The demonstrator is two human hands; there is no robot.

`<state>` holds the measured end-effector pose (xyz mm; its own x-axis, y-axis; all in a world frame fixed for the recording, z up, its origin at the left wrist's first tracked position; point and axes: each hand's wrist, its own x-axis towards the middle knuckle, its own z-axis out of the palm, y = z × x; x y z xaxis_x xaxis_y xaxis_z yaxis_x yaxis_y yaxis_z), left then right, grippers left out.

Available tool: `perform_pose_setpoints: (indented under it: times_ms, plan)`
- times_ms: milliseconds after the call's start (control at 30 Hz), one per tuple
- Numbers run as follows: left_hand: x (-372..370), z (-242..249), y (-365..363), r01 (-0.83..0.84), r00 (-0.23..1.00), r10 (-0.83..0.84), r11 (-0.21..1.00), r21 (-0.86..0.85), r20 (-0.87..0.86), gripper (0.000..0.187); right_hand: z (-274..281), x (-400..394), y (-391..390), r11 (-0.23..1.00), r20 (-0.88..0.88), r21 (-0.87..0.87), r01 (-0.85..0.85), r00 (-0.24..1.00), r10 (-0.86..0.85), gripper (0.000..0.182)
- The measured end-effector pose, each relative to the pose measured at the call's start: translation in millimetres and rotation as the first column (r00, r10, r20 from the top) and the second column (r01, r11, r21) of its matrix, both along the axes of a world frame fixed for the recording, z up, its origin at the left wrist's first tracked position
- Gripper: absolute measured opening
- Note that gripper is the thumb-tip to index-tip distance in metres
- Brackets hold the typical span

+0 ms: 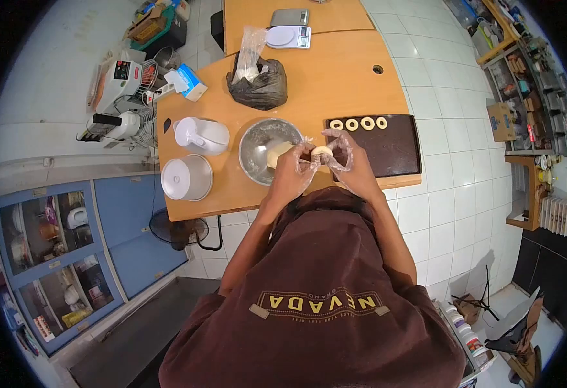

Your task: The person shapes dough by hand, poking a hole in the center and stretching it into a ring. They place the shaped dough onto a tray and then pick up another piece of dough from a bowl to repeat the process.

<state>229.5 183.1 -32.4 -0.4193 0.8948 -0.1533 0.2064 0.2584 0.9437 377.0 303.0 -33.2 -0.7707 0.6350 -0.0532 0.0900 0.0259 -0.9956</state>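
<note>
A small pale dough ring (322, 152) is held up between my two gloved hands, over the table's front edge. My left hand (295, 169) pinches its left side, beside the metal bowl (252, 150). On the ring's right side, my right hand (350, 163) has its fingers closed, in front of the dark tray (393, 147). Both hands wear clear plastic gloves. A lump of dough (278, 154) lies inside the bowl, partly behind my left hand. Several dough rings (368, 123) form a row along the tray's back edge.
White lidded containers (200, 136) stand left of the bowl on the wooden table (335, 71). A black plastic bag (267, 90) and a white scale (288, 37) are farther back. A mixer (125, 126) stands at the left, and shelves (523, 84) line the right wall.
</note>
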Motion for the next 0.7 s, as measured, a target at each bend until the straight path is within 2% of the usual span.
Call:
perform_pose_setpoints:
  times_ms: [67,167,267,367,467,567,700]
  plan:
    - [-2,-3,-1,-0.018,0.997,0.015,0.999,0.028,0.08,0.02,3,1,0,0.999,0.028,0.02,-0.048,0.998,0.048,0.051]
    - [-8,-19,-3,-0.049,0.957,0.037,0.998,0.037,0.287,0.023,8,1,0,0.993,0.051,0.019,-0.115,0.992,0.114,0.051]
    - [-11,-19,-6,-0.138,0.75,0.125,0.99,-0.031,0.65,0.029,2,-1,1,0.994,0.039,-0.001,-0.105,0.994,0.105,0.051]
    - [-13,-20,-15,-0.17,0.587,0.045,0.983,0.068,0.809,0.034,-5,-5,1,0.995,-0.007,-0.075,-0.059,0.998,0.059,0.049]
    - [-10,-26,-19,-0.167,0.66,0.052,0.983,0.079,0.75,0.038,-5,-12,-3,0.989,-0.065,-0.144,-0.036,0.998,0.027,0.047]
    - [-13,-28,-17,-0.087,0.796,0.037,0.995,0.054,0.604,0.038,-3,-15,-4,0.986,-0.081,-0.155,-0.054,0.996,0.042,0.046]
    - [-13,-21,-19,-0.161,0.851,0.115,0.986,0.045,0.513,0.035,-2,-17,-6,0.989,-0.088,-0.122,-0.082,0.994,0.072,0.046]
